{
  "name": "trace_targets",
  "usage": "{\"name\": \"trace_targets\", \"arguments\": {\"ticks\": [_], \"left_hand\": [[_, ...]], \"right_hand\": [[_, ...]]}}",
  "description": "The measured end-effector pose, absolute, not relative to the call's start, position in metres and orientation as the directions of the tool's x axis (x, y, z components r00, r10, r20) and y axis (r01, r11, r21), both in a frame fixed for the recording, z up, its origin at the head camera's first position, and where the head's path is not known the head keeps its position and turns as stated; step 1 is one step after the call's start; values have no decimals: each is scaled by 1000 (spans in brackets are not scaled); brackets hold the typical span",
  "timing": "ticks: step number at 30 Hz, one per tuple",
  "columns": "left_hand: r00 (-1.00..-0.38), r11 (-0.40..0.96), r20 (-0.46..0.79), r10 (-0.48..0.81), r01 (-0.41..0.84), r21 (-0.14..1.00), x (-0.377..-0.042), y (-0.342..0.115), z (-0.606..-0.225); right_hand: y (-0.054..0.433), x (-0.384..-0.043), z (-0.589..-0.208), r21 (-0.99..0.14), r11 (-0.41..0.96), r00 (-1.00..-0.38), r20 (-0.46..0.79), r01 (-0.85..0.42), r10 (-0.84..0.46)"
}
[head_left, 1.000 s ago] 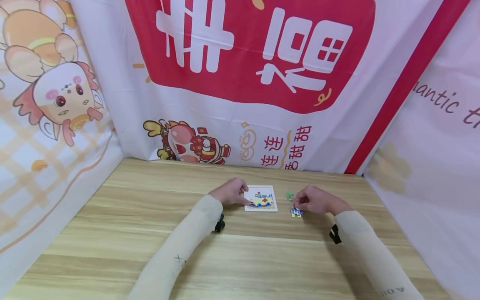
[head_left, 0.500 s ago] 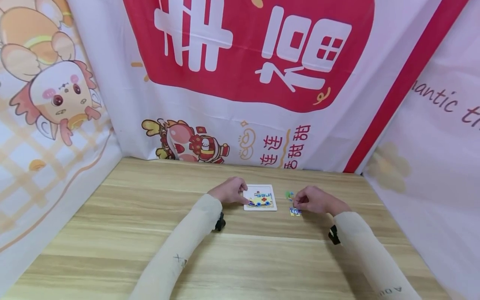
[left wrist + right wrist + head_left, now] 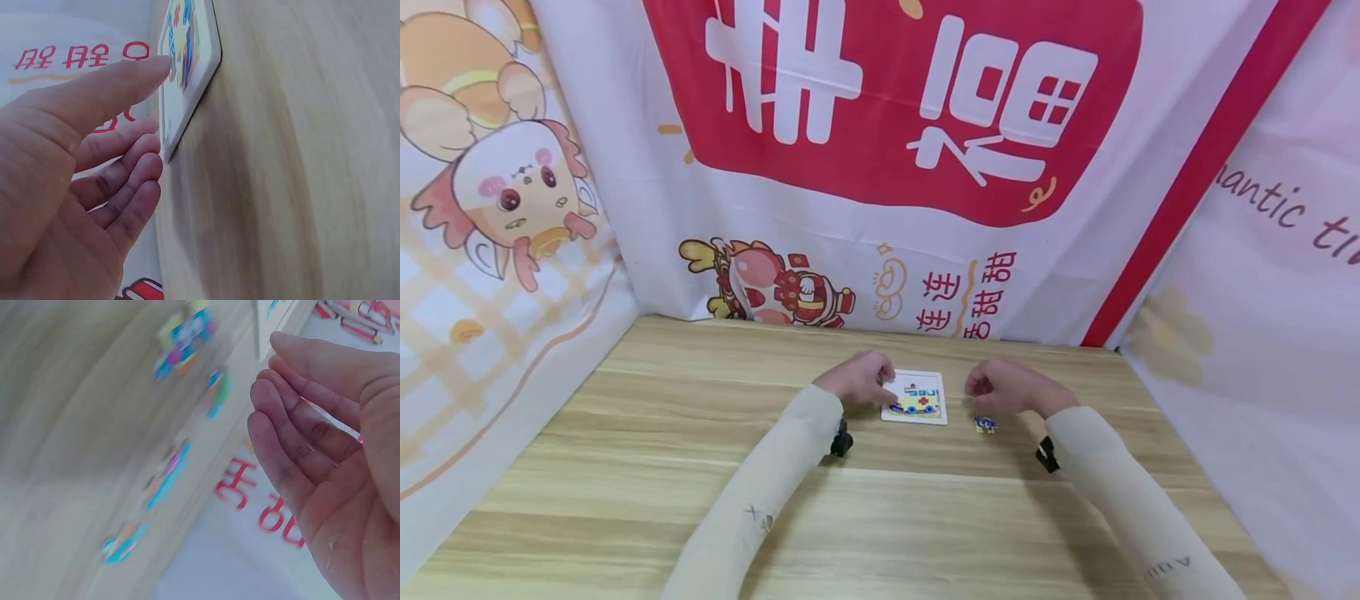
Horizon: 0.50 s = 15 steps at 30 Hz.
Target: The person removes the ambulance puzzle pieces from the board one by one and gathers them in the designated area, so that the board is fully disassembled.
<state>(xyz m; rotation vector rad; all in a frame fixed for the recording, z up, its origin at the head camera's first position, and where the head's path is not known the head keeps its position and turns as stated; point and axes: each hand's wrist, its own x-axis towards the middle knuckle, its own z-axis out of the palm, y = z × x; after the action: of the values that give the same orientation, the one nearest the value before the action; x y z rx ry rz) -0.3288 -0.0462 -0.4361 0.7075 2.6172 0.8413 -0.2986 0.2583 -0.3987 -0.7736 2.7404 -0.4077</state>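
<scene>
Puzzle board (image 3: 929, 381) flat on the table (image 3: 880, 517), the right hand (image 3: 1017, 387) nearer it than a second ago.
Left hand (image 3: 857, 377), loosely bent, thumb spread, at its left edge; right fingertips nearly meet, any grip unclear; loose pieces (image 3: 185, 337) lie nearby.

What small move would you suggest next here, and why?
Probably rest the left hand firmly on the picture board to steady it. The thumb is right at the board's edge, while puzzle pieces lie loose beside the right hand, presumably for fitting. Whether the right hand holds a piece is unclear.
</scene>
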Motion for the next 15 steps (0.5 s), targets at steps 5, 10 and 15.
{"name": "trace_targets", "arguments": {"ticks": [5,10,15], "left_hand": [[-823,692,-115,557,383,611,-326,-36,-434],[-806,690,-98,584,429,583,-327,-25,-437],[-805,704,-89,587,453,547,-329,-24,-440]], "right_hand": [[231,-306,-396,-318,797,-795,-176,-513,-581],[209,-318,-403,-316,759,-762,-141,-570,-632],[193,-324,-407,-314,767,-774,-133,-559,-619]]}}
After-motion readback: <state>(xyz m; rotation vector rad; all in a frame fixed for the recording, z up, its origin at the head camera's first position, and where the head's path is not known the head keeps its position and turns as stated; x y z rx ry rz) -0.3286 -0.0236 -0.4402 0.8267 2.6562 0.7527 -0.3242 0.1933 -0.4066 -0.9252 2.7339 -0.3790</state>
